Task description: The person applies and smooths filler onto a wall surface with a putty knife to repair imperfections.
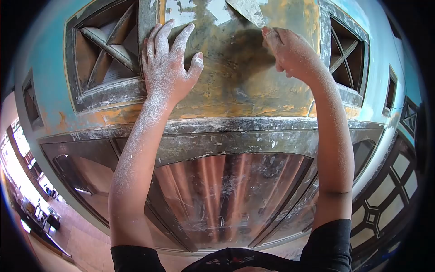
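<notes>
My left hand [165, 68], coated in white dust, is raised with its fingers spread. It rests against or just in front of the dark wooden edge beside the left vent opening [106, 50]. My right hand [290, 52] is closed around a putty knife, whose flat, stained blade [247, 11] points up and left. The blade lies at or very near the wall panel [226, 86], which is patchy with ochre and grey-brown. White patches [181, 12] show at the panel's top. My fingers hide the handle.
A second crossed-bar vent [346, 52] is right of the panel. Below runs a worn wooden ledge [235, 124] over an arched glass pane [231, 195] with reddish curtains behind. A bright opening [18, 154] lies far left; a dark latticed door [385, 195] is at right.
</notes>
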Motion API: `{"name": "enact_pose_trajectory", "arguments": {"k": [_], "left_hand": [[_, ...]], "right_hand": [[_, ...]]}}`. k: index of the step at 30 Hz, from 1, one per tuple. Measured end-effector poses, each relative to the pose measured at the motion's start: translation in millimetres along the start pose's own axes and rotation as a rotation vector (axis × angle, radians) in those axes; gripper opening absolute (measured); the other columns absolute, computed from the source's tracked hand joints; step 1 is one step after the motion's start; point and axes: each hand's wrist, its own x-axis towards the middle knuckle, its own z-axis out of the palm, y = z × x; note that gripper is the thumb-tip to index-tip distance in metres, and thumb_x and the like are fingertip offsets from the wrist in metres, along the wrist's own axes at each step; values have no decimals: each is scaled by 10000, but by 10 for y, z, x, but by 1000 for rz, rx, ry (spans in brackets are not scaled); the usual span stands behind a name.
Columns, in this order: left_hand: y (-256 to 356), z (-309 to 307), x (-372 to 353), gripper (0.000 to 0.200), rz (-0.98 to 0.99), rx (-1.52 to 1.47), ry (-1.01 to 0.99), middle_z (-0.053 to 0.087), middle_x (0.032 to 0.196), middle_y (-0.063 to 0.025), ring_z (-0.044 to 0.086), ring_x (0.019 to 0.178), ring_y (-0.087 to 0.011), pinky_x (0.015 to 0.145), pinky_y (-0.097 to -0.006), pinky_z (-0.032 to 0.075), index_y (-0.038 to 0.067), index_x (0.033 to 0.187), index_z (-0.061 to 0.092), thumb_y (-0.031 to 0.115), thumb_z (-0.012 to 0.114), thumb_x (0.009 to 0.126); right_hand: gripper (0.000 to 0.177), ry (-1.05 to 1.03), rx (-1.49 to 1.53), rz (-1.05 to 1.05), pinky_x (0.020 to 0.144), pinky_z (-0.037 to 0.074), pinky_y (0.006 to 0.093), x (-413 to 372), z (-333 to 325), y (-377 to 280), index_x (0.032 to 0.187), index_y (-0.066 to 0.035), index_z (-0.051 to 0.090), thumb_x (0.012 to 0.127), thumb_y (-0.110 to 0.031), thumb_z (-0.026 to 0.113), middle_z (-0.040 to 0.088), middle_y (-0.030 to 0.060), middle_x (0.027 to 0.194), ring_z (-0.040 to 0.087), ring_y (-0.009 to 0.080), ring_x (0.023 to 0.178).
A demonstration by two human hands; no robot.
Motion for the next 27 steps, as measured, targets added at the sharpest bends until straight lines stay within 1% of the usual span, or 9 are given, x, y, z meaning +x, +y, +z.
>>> {"name": "enact_pose_trajectory", "arguments": {"k": [1, 2, 4, 7, 12, 19, 20, 23, 27], "left_hand": [[-1, 3, -5, 599, -5, -6, 0, 443, 1498, -164, 378, 1424, -392, 1183, -535, 307, 214, 1472, 556, 308, 711, 901], [-3, 3, -6, 599, -8, -13, -1, 443, 1499, -163, 378, 1425, -392, 1183, -533, 308, 214, 1470, 557, 306, 712, 899], [1, 3, -2, 598, -5, -15, -2, 443, 1498, -162, 380, 1423, -391, 1184, -532, 308, 213, 1468, 560, 302, 714, 897], [7, -6, -4, 595, -11, -13, 1, 444, 1499, -161, 384, 1420, -388, 1184, -529, 309, 213, 1464, 564, 296, 716, 895], [-13, 1, -2, 589, -5, -20, 10, 444, 1501, -159, 389, 1417, -382, 1185, -528, 309, 211, 1464, 565, 293, 712, 899], [-40, 43, -19, 587, -7, -11, 7, 446, 1481, -158, 377, 1420, -385, 1192, -557, 293, 204, 1451, 575, 351, 681, 892], [-36, 37, -12, 585, -5, -5, 8, 448, 1479, -159, 379, 1419, -384, 1190, -556, 296, 205, 1448, 578, 350, 683, 891], [-6, 3, -8, 586, 2, -18, 14, 448, 1497, -158, 390, 1421, -381, 1184, -527, 307, 212, 1465, 564, 296, 705, 903], [-6, 6, -13, 588, -8, -2, 1, 448, 1498, -159, 390, 1421, -382, 1182, -527, 307, 217, 1468, 563, 297, 705, 903]], "right_hand": [[460, -139, 225, 204, 709, 586, 402, 19, -104, -42, 1354, -1, 590, 976, -253, 664, 679, 158, 929, 693, 258, 737], [460, -138, 226, 202, 709, 586, 402, 23, -206, -63, 1354, -1, 590, 976, -253, 664, 679, 158, 929, 693, 258, 737], [523, -146, 527, 471, 680, 545, 366, 12, -356, -89, 1252, -1, 652, 1030, -469, 586, 676, 126, 834, 628, 198, 673], [641, -116, 478, 339, 654, 492, 337, 44, -271, 328, 1171, -2, 690, 1027, -605, 526, 632, 87, 762, 545, 160, 630], [566, 79, 368, 282, 644, 467, 325, 74, -242, 744, 1115, -67, 726, 1006, -604, 585, 526, 32, 681, 512, 146, 624], [434, 24, 312, 58, 811, 499, 312, 341, -361, 1248, 1133, -55, 731, 1037, -464, 622, 671, 19, 911, 578, 123, 819], [383, 101, 197, -118, 845, 510, 320, 441, -354, 1429, 1156, -48, 725, 1038, -403, 640, 694, 32, 956, 623, 129, 883], [265, 166, 210, 103, 828, 538, 401, 576, -669, 974, 1040, -38, 745, 895, -260, 756, 750, 158, 1009, 705, 270, 919], [246, 53, 175, 82, 841, 541, 375, 677, -792, 692, 1067, -48, 752, 909, -236, 741, 767, 124, 1018, 702, 220, 929]]}}
